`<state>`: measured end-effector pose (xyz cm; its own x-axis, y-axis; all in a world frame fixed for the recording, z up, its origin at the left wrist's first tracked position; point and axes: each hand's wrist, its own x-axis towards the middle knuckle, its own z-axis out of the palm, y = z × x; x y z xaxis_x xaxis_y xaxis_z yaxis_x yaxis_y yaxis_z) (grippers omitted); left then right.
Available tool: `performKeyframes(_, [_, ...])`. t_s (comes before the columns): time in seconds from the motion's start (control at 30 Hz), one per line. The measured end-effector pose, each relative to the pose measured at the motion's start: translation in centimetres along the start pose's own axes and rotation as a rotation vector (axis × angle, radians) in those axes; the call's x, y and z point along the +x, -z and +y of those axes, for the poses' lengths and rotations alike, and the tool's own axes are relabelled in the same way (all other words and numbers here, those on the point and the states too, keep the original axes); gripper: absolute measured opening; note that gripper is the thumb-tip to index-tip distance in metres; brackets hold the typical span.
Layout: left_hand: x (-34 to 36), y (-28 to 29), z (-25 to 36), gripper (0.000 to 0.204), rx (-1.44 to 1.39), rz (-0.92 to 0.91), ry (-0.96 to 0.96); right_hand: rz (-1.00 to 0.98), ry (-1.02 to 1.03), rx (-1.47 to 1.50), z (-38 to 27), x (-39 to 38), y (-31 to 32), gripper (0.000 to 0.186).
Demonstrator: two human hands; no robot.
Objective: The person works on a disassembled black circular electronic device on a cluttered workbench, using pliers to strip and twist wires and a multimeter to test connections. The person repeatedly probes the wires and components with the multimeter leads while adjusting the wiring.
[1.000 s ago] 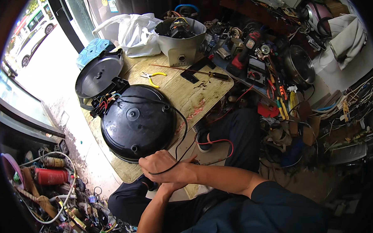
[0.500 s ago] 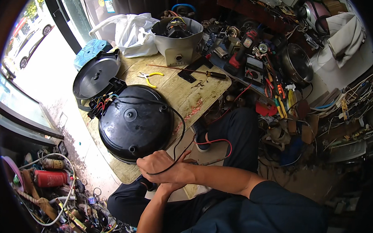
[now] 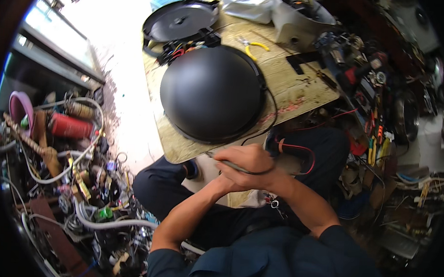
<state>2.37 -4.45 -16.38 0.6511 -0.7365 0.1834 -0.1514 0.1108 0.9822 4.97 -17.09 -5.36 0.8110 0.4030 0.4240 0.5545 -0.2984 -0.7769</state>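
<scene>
My right hand [image 3: 248, 159] is closed in front of the table's near edge, with a thin dark test probe [image 3: 235, 166] pointing left from it. Tucked against its underside is my left hand [image 3: 230, 182], its fingers mostly hidden. A red lead [image 3: 312, 160] loops beside my right wrist. Beyond the hands sits a black, round appliance body [image 3: 211, 93], its surface looking smooth and blurred. A black cord [image 3: 274, 108] runs down its right side towards my hands. Coloured wires [image 3: 178, 51] show at its far edge, next to a round dark plate [image 3: 180, 25].
Yellow-handled pliers [image 3: 257, 50] and a long screwdriver [image 3: 326, 79] lie on the worn table [image 3: 182, 150]. At the back stand a grey housing [image 3: 298, 30] and a white plastic bag [image 3: 247, 3]. A red cylinder [image 3: 71, 126] and tangled scrap fill the left floor.
My view has swung, so the table and appliance appear higher and farther right. My hands have drawn together, and the probe now shows. The feet on the appliance's surface are no longer visible.
</scene>
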Motion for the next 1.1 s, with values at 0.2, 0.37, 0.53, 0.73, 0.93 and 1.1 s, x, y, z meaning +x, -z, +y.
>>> performKeyframes(0.2, [1.9, 0.6, 2.4, 0.050, 0.281, -0.003, 0.117, 0.015, 0.161, 0.014, -3.2, -5.2, 2.9, 0.025])
performKeyframes(0.37, [2.2, 0.3, 3.3, 0.051, 0.285, 0.083, 0.158, -0.040, 0.203, -0.021, -6.0, -9.5, 3.7, 0.030])
performKeyframes(0.53, [2.2, 0.1, 2.9, 0.053, 0.292, 0.122, 0.085, 0.010, 0.218, -0.023, -6.8, -10.7, 3.6, 0.034])
performKeyframes(0.73, [2.2, 0.1, 3.0, 0.050, 0.347, 0.151, 0.034, 0.017, 0.234, -0.078, -6.4, -10.5, 3.8, 0.035])
performKeyframes(0.93, [1.7, 0.0, 2.4, 0.045, 0.364, 0.170, -0.008, 0.044, 0.126, -0.061, -5.8, -8.9, 3.8, 0.029])
performKeyframes(1.1, [1.9, -0.2, 2.5, 0.038, 0.372, 0.150, -0.039, 0.082, -0.022, -0.077, -4.6, -6.9, 2.4, 0.022])
